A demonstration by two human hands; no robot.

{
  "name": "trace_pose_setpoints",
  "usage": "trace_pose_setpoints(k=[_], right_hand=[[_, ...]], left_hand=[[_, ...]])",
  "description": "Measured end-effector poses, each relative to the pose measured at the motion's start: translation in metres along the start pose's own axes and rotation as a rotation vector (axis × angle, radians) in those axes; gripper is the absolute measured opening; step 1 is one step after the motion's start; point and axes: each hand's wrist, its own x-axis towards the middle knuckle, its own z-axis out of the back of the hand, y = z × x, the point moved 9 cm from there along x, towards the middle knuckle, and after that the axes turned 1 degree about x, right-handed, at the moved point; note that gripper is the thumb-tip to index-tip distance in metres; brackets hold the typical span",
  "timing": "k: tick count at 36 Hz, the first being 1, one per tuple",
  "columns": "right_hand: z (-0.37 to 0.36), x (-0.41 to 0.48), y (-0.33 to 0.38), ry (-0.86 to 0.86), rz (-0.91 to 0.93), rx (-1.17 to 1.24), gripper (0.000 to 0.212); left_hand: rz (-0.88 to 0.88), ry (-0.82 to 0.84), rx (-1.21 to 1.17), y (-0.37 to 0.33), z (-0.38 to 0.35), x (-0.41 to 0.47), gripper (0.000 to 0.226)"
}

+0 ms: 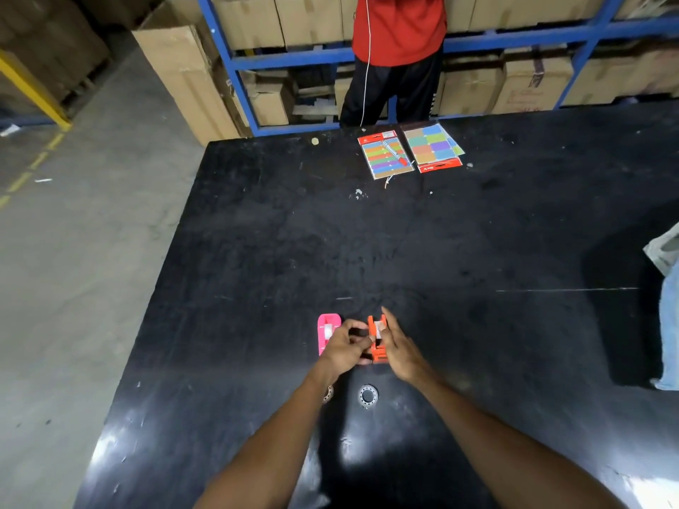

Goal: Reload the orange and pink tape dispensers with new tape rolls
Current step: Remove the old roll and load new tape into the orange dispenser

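Observation:
The orange tape dispenser (pixel 378 345) lies on the black table (pixel 404 244) between my hands, a pale tape roll showing in its open middle. My left hand (pixel 345 349) pinches at its left side, fingers curled on the dispenser and the tape. On the dispenser's right side rests my right hand (pixel 398 347), its fingers stretched forward. The pink tape dispenser (pixel 326 332) lies just left of my left hand, partly hidden by it, with a pale roll inside. A clear tape roll (pixel 367 395) lies flat on the table nearer to me. Another small roll (pixel 328 394) peeks out from under my left forearm.
Two packs of coloured label sheets (pixel 389 156) (pixel 433 146) lie at the table's far edge, a pen on the left one. A person in a red shirt (pixel 398 31) stands behind them at blue shelving with cardboard boxes. Another person's sleeve (pixel 667 288) shows at the right edge.

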Motion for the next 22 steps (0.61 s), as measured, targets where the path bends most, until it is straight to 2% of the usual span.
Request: trace_pose_setpoints(k=[4, 10, 15, 18, 22], right_hand=[[-0.001, -0.012, 0.013, -0.018, 0.072, -0.014, 0.047], [0.019, -0.023, 0.012, -0.047, 0.063, 0.023, 0.047], [0.031, -0.038, 0.018, -0.028, 0.068, 0.023, 0.047], [0.034, -0.046, 0.023, -0.027, 0.086, 0.023, 0.048], [0.034, -0.049, 0.02, -0.033, 0.085, 0.035, 0.049]], left_hand=[[0.02, 0.015, -0.122, 0.003, 0.006, -0.01, 0.02], [0.027, -0.048, -0.141, 0.004, 0.035, -0.02, 0.022], [0.082, -0.122, 0.038, 0.015, 0.04, -0.019, 0.028], [0.028, -0.244, 0.348, 0.009, 0.037, -0.015, 0.032], [-0.014, -0.313, 0.592, 0.005, 0.025, -0.004, 0.04]])
